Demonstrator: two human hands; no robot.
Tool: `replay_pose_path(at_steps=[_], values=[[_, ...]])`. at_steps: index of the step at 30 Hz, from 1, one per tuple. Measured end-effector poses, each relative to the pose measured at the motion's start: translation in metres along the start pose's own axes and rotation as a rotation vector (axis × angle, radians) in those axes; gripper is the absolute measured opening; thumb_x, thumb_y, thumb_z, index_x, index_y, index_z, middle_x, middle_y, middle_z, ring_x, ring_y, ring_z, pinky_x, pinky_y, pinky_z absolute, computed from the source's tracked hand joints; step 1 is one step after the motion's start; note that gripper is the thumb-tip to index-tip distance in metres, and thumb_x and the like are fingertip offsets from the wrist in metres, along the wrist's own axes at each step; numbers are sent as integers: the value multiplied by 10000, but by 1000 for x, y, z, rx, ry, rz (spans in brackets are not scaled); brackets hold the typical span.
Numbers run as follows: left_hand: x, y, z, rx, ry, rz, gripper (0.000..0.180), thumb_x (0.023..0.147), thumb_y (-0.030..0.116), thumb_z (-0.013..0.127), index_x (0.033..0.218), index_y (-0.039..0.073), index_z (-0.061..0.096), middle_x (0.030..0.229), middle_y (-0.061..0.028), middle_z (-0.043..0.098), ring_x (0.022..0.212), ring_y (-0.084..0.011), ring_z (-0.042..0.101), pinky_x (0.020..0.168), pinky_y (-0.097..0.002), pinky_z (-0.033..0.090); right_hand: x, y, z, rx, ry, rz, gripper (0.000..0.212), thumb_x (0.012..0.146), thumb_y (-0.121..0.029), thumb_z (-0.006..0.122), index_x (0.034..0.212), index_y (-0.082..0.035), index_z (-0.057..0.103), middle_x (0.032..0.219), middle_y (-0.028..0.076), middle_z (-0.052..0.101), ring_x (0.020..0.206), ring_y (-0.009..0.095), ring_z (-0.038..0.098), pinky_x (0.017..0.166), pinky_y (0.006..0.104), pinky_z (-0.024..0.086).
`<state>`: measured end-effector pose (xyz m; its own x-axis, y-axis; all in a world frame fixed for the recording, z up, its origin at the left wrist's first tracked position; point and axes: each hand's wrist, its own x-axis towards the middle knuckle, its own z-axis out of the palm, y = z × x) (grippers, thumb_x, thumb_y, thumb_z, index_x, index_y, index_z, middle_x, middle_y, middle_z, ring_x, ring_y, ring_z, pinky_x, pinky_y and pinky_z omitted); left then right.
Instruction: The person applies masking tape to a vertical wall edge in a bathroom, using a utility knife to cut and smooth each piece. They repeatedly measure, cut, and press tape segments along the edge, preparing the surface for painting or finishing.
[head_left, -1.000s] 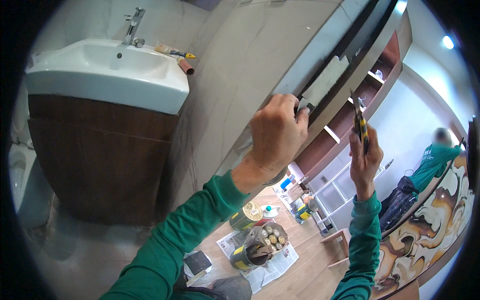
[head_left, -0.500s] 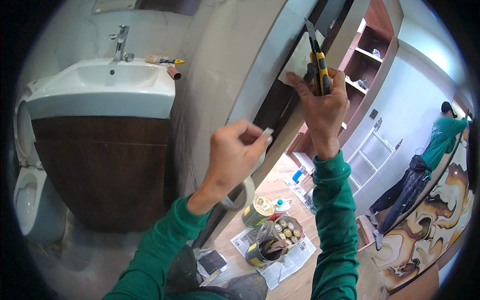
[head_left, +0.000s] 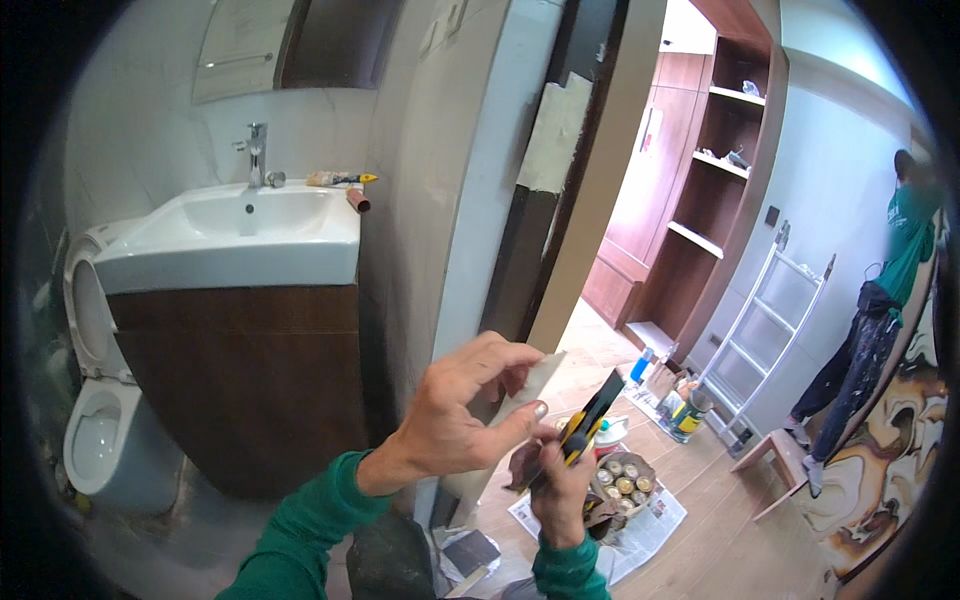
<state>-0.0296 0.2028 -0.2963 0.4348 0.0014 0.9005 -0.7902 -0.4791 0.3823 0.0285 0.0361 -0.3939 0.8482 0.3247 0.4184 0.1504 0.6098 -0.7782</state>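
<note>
My left hand [head_left: 462,410] pinches a thin whitish strip [head_left: 540,380], apparently tape, between thumb and fingers. Close beside it, lower and to the right, my right hand [head_left: 562,498] is closed round a yellow and black utility knife [head_left: 577,436], its dark blade end pointing up and right. Brownish material by the right fingers is too unclear to name. Above both hands runs a dark door-frame strip [head_left: 515,265] with a pale rough-edged patch [head_left: 560,130] on it.
On the left are a white washbasin [head_left: 230,265] and a toilet [head_left: 110,430]. Newspaper [head_left: 650,535] with several cans [head_left: 625,480] lies on the floor at right. Beyond stand a ladder [head_left: 765,330] and a co-worker [head_left: 880,300] on a small stool [head_left: 775,460].
My right hand with the knife has come down from the door frame to beside my left hand. The left hand has also dropped, still pinching the strip. My view has shifted.
</note>
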Motion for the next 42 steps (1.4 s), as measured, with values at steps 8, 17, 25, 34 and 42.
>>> replay_pose_path(at_steps=[8,17,25,34,42], values=[[12,5,42,-50,-178,-54,539,794,-24,684,1322,-23,579,1107,-134,612,957,-182,661,826,-301,569,-24,18,-17,193,86,-61,419,760,-51,898,1086,41,653,898,96,702,777,154,674,714,275,553],[18,22,67,-202,-242,-277,520,840,-1,647,1351,-26,558,1148,-116,613,1066,-174,659,912,-325,564,-43,-10,-23,-21,227,-98,343,765,-29,895,1031,31,689,813,44,693,675,83,626,621,214,512],[77,-18,14,871,171,482,260,841,-47,692,1094,7,661,991,-163,668,902,-308,684,776,-343,561,-70,-26,-57,42,180,96,254,787,-21,856,949,57,677,734,64,686,557,101,604,514,241,475],[157,-33,-44,1111,-55,780,198,827,-41,722,1017,-13,679,959,-144,652,789,-298,676,699,-363,568,-67,-4,-70,97,199,178,240,820,-21,828,961,50,647,717,68,663,525,124,597,483,256,469],[162,-25,-38,1015,150,613,143,864,-25,707,1007,-28,720,928,-151,705,799,-293,706,706,-355,569,-66,16,-79,94,230,199,234,827,-27,826,952,30,636,718,64,662,528,108,589,486,250,461]])
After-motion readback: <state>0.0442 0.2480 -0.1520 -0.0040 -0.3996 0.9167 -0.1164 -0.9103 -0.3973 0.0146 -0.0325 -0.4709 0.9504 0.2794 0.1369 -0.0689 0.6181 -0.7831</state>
